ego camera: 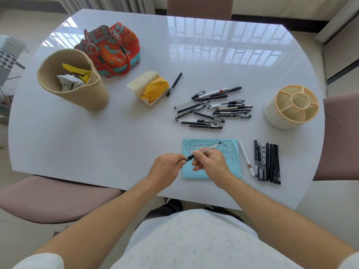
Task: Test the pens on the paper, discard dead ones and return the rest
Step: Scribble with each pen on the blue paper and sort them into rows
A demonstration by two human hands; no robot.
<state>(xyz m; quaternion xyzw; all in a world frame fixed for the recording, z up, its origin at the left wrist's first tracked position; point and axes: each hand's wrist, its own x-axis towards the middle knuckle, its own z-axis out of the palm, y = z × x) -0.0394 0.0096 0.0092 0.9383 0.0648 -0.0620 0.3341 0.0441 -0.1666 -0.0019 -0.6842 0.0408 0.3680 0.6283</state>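
Observation:
Over the scribbled blue paper (231,150), my right hand (210,162) grips the clear barrel of a pen (210,148). My left hand (167,165) pinches the black cap end of that same pen. A loose pile of several pens (213,109) lies beyond the paper. To the right of the paper, a neat row of several pens (267,162) lies with a white pen (246,157) beside it. An empty cream pen holder (291,106) with compartments stands at the right. A woven basket (73,80) with crumpled scraps stands at the far left.
A red patterned handbag (114,49) sits behind the basket. A yellow tissue pack (151,88) lies mid-table with a single black pen (174,84) beside it. Chairs stand at the left (48,199), right (342,136) and far side (200,6) of the white table (97,136).

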